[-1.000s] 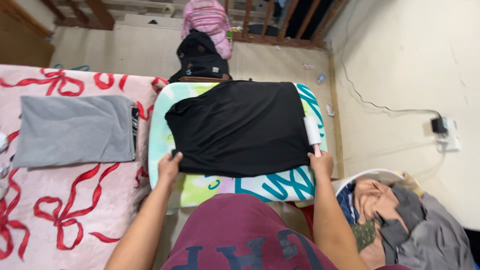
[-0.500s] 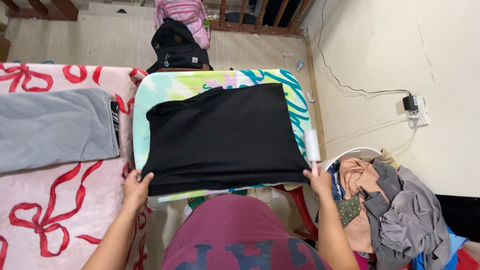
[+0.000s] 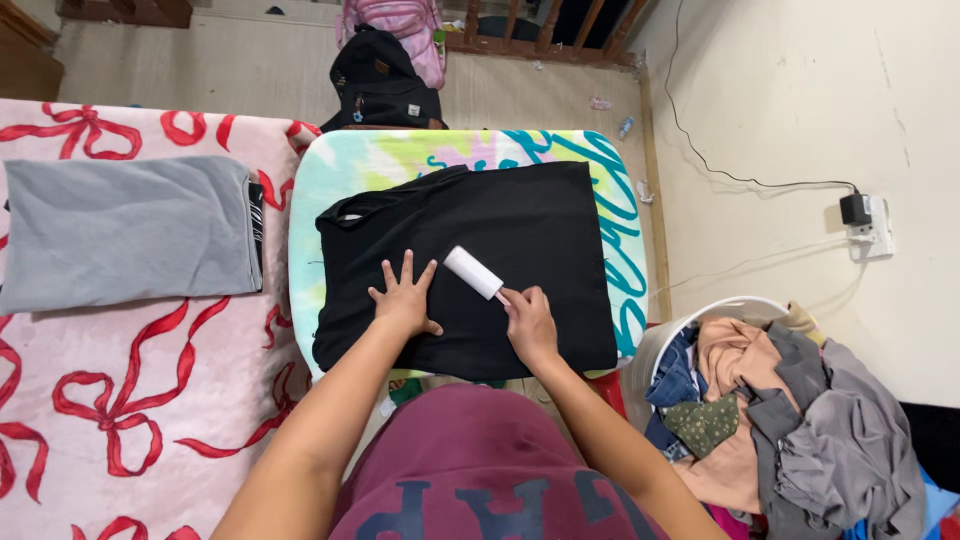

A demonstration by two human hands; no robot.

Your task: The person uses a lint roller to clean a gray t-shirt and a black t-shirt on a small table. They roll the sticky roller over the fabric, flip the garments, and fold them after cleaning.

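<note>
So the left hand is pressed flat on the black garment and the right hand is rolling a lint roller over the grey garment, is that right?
Not quite. The right hand holds the lint roller on the black garment, not the grey one, which lies apart on the ribbon-print cover. The left hand is indeed flat on the black garment. The head view shows this.

From my feed I see a maroon top with large dark navy block letters across the chest, just below the black garment (image 3: 470, 265). Both forearms are bare, no sleeves reaching them. The left hand (image 3: 403, 300) and right hand (image 3: 529, 325) carry no rings, watch or gloves
</note>
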